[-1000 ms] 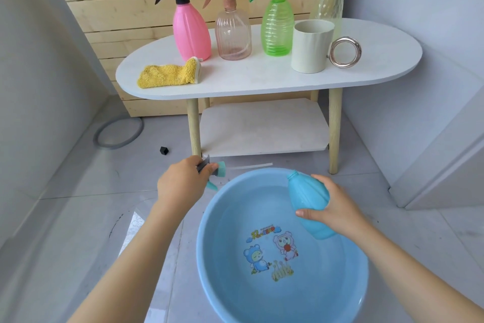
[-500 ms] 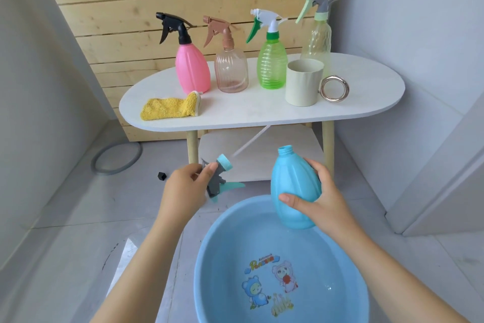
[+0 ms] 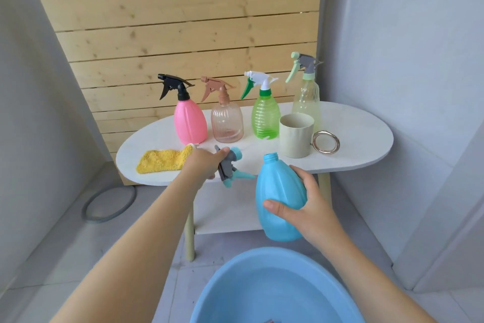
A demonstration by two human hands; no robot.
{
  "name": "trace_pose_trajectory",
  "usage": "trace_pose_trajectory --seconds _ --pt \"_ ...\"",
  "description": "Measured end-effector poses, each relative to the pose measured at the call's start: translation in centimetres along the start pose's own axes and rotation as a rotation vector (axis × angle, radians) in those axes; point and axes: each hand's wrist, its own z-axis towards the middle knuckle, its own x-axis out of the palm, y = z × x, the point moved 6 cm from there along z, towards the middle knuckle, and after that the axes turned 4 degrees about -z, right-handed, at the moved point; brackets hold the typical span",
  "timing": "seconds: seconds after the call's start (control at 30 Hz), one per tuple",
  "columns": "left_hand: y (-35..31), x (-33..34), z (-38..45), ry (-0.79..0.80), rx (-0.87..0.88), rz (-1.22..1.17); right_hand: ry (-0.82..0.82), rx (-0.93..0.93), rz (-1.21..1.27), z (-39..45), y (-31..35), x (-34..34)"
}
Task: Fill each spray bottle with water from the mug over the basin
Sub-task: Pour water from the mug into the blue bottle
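My right hand (image 3: 306, 207) grips an uncapped blue spray bottle (image 3: 279, 191), upright in the air in front of the white table (image 3: 361, 139). My left hand (image 3: 203, 165) holds its grey and teal trigger head (image 3: 230, 166) just above the table's front edge. The cream mug (image 3: 296, 136) with a metal ring handle (image 3: 326, 142) stands on the table. Behind it stand a pink bottle (image 3: 190, 123), a clear rose bottle (image 3: 227, 123), a green bottle (image 3: 265, 118) and a pale yellow bottle (image 3: 306, 102), all capped. The blue basin (image 3: 235, 283) sits on the floor below.
A yellow cloth (image 3: 162, 161) lies on the table's left part. A grey ring (image 3: 110, 207) lies on the floor by the wooden wall. The table has a lower shelf (image 3: 227, 215) and light wooden legs. Grey walls close in on both sides.
Both hands rose from the basin up to table height, carrying the blue bottle and its trigger head. The view tilted upward, so only the basin's far rim shows.
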Motion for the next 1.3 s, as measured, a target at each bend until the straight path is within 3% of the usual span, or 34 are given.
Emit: trace_pose_trajectory --seconds 0.43,0.63,0.7,0.9,0.97,1.17,1.23,1.3 --pt "-1.6 2.4 6.0 -0.095 -0.010 0.149 0.006 0.044 -0.047 2.0 -2.9 1.5" --pt "-2.9 2.6 1.6 -0.211 0.311 0.006 -0.018 0.032 -0.090 1.7 -3.0 1.1" --pt "-3.5 3.3 -1.3 -0.090 0.398 -0.107 -0.030 0.033 -0.075 1.6 -2.8 0.7" --pt "-1.9 7.3 -7.6 0.712 0.281 -0.217 0.018 0.092 0.123 1.4 -2.6 -0.1" --pt "-1.6 8.1 -8.2 0.796 0.283 -0.267 0.035 0.103 0.177 1.4 -2.7 -0.1" --pt "-1.2 8.8 -7.7 0.638 0.247 -0.338 0.190 0.138 0.260 2.2 -3.0 0.2" --pt "-1.0 8.8 -7.2 0.564 0.228 -0.360 0.105 0.091 0.092 2.8 -2.2 -1.0" --pt "-1.0 8.4 -6.7 0.458 0.219 -0.314 -0.095 0.021 -0.120 4.2 -1.2 -3.0"
